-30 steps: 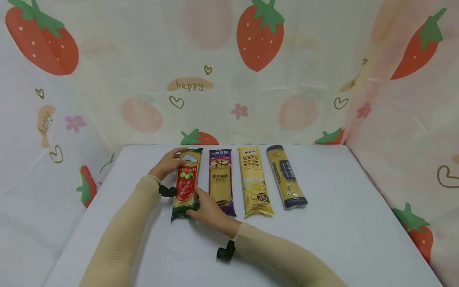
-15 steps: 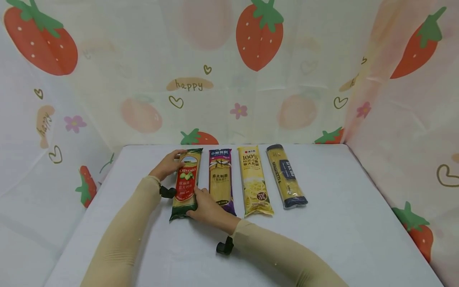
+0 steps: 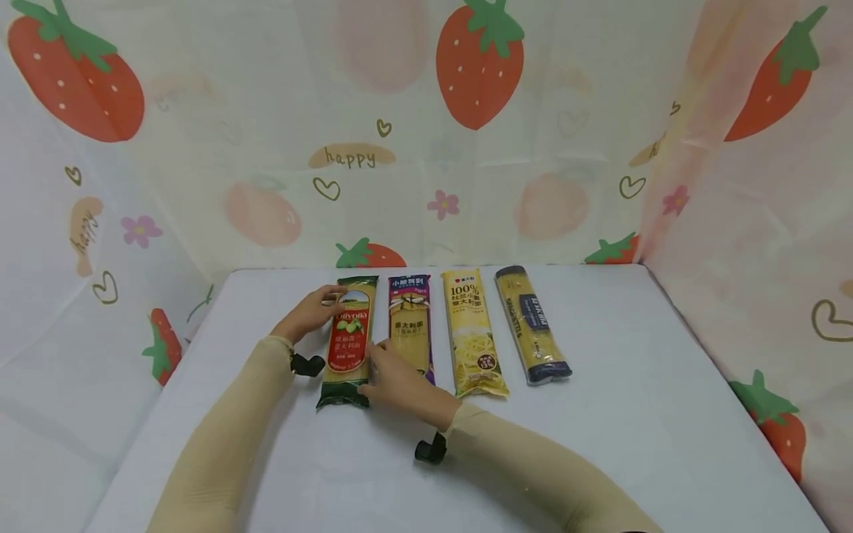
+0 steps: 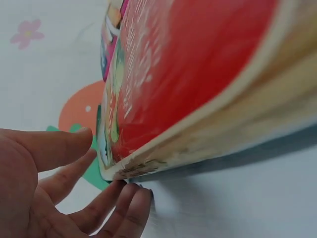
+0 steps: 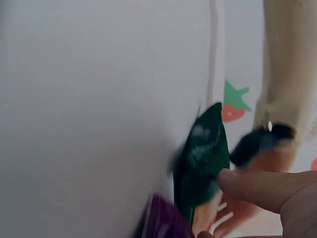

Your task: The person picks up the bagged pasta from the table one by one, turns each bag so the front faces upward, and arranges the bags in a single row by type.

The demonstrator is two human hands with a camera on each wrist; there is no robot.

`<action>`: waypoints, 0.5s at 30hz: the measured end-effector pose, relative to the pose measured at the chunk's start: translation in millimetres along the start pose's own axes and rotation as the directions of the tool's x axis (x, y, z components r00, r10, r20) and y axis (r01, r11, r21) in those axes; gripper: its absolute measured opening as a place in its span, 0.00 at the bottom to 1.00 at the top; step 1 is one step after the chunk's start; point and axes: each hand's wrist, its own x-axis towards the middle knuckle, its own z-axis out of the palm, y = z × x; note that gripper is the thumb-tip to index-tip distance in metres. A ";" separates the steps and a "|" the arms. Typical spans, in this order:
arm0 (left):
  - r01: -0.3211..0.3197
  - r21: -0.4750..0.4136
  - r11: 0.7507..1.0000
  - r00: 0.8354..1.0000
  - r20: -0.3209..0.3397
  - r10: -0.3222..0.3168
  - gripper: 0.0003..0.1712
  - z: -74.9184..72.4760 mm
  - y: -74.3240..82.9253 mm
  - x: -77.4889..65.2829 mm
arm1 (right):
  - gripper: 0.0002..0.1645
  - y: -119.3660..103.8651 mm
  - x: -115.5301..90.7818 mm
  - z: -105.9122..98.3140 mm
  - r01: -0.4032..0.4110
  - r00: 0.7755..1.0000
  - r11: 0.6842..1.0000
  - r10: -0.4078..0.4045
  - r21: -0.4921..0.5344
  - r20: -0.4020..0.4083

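A pack of spaghetti with a red label and dark green ends lies flat on the white table, leftmost in a row. My left hand is at its upper left edge. In the left wrist view, that hand's fingers are spread beside the pack's edge, barely touching it if at all. My right hand is at its lower right edge, over the lower part of a purple pasta pack. In the right wrist view, the thumb is against or just beside the green end.
Further right lie a yellow pasta pack and a spaghetti pack with dark blue ends, slightly tilted. A strawberry-print cloth rises behind and beside the white table.
My right hand has shifted slightly right, easing off the green-ended spaghetti pack's edge. My left hand has drawn a little down and left. The pack stays nearly in place.
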 end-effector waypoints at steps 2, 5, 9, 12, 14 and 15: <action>-0.021 0.001 1.000 1.000 -0.002 0.021 0.34 1.3 -0.9 -5.5 | 0.49 4.7 -4.0 -7.4 0.029 1.000 0.999 -0.029 0.027 -0.008; -0.049 0.031 0.998 0.999 -0.012 0.049 0.34 3.4 -0.6 -14.8 | 0.46 13.5 -12.8 -17.8 0.071 0.997 0.996 -0.070 0.052 -0.028; -0.112 0.128 0.986 0.992 -0.051 0.119 0.35 3.6 3.8 -26.3 | 0.41 28.0 -25.6 -32.6 0.141 0.986 0.990 -0.138 0.029 -0.095; -0.139 0.222 0.965 0.982 -0.093 0.163 0.37 2.2 7.1 -37.2 | 0.40 39.7 -35.4 -46.6 0.178 0.974 0.984 -0.176 0.000 -0.146; -0.134 0.271 0.953 0.979 -0.113 0.169 0.38 1.7 6.8 -45.0 | 0.40 48.6 -42.9 -56.6 0.176 0.970 0.984 -0.178 -0.024 -0.164; -0.126 0.296 0.947 0.978 -0.122 0.169 0.39 1.4 6.3 -49.3 | 0.41 53.1 -46.7 -61.8 0.171 0.970 0.985 -0.175 -0.037 -0.170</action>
